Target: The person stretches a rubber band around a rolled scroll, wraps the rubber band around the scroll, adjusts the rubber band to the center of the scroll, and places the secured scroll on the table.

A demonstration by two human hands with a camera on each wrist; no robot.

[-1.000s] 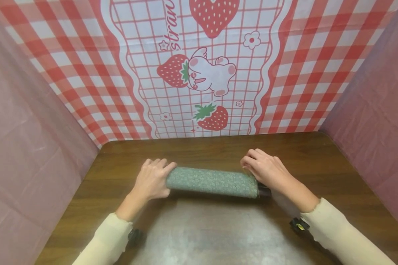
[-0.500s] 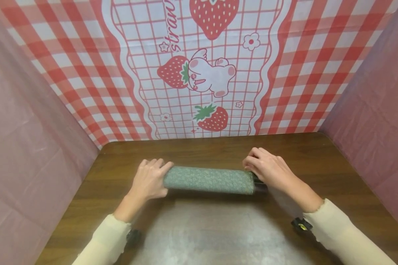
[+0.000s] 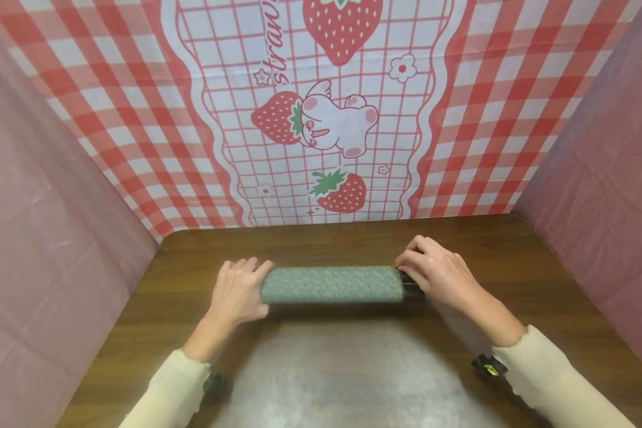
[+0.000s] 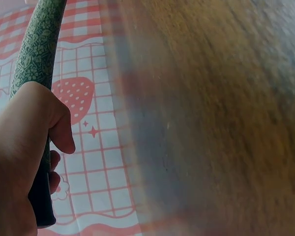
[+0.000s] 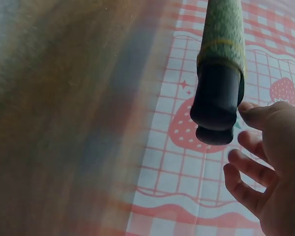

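Observation:
A rolled scroll (image 3: pixel 331 285) with a green floral backing is held level and crosswise over the brown table. Its black roller ends (image 5: pixel 216 96) stick out past the backing on the right. My left hand (image 3: pixel 239 291) grips the scroll's left end. In the left wrist view the thumb lies along one side, with fingertips coming round from behind and a dark end (image 4: pixel 42 201) below the palm. At the other end, my right hand (image 3: pixel 440 270) pinches the backing's far edge between thumb and forefinger. Its remaining fingers (image 5: pixel 246 169) are loosely bent, off the scroll.
The wooden table (image 3: pixel 321 368) reaches back to an upright cloth (image 3: pixel 342 119) printed with red checks and strawberries. Pink cloth panels (image 3: pixel 594 178) close in both sides. Black wrist cameras (image 3: pixel 489 365) sit under the cream sleeves.
The scroll has turned from slanting down at the right to nearly level, and shifted slightly left. Its right edge looks neater. The right hand has moved a little up and right.

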